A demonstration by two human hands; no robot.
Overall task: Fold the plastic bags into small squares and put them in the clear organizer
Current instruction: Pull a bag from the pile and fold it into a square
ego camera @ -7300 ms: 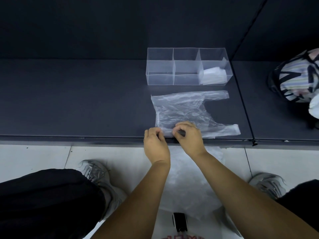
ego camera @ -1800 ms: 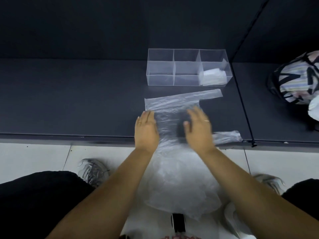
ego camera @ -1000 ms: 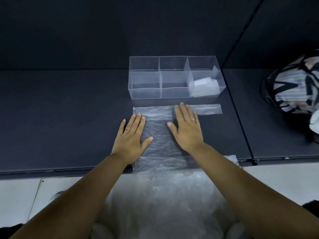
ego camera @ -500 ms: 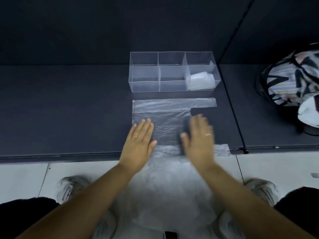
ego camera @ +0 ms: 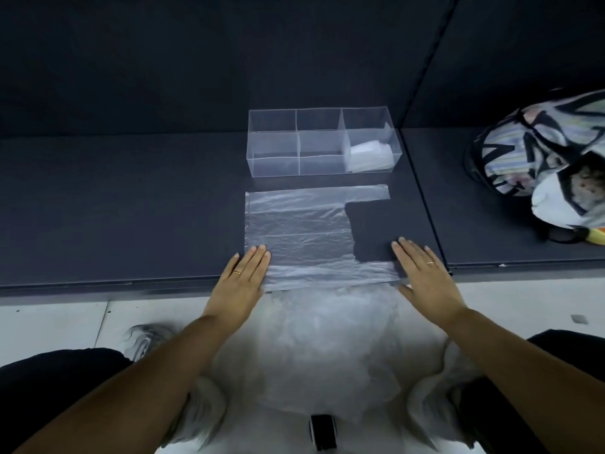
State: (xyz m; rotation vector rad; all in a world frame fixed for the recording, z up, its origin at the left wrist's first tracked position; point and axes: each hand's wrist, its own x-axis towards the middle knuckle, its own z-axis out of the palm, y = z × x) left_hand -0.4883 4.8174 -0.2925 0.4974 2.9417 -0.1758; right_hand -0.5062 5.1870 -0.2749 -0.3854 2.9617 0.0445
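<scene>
bag (ego camera: 298,227) flat on table (ego camera: 131,208), long axis left-right, handles pointing right, just before organizer (ego camera: 273,152) | left hand (ego camera: 242,276) flat, fingers straight, on its near-left corner | right hand (ego camera: 425,273) flat at near handle's tip

patterned bag (ego camera: 537,149): cut by right edge
shoes (ego camera: 144,339): blurred
black object (ego camera: 322,432), near edge: unidentifiable
plastic bag (ego camera: 298,231) near handle: end under right hand (ego camera: 429,280)

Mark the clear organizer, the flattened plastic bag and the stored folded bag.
clear organizer (ego camera: 273,154): head view, front wall, left compartment.
plastic bag (ego camera: 296,231): head view, middle of its body.
folded bag (ego camera: 369,157): head view, its centre.
</scene>
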